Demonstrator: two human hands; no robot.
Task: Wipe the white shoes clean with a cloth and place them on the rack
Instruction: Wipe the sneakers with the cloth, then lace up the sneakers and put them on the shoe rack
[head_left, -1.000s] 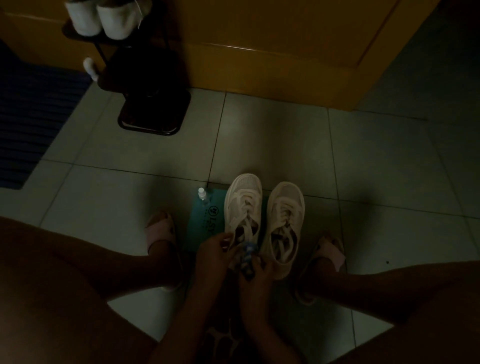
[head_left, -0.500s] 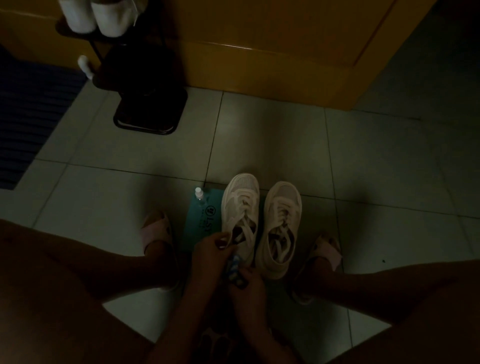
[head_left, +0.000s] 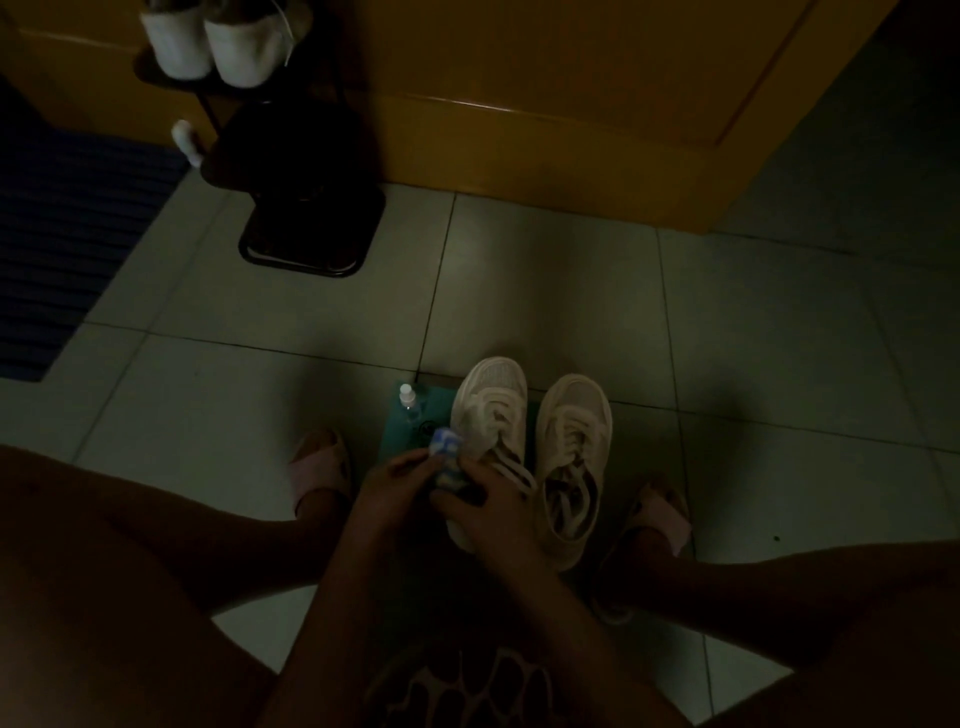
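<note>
Left hand (head_left: 395, 480) pinches the blue-and-white cloth (head_left: 447, 457) against the side of one white sneaker (head_left: 491, 410) on the floor (head_left: 545, 291), right hand (head_left: 491, 512) splayed flat over its heel, so wiping seems in hand; next it wants firm strokes along the upper, well before the rack (head_left: 306, 223).

The right hand (head_left: 488, 509) covers the heel of the left white shoe (head_left: 491, 405); its grip is too dark to tell. It and the left hand (head_left: 392, 483) hide part of the cloth (head_left: 448, 457). The picture's top edge cuts off the white pair (head_left: 208, 47) on the rack (head_left: 306, 208).
</note>
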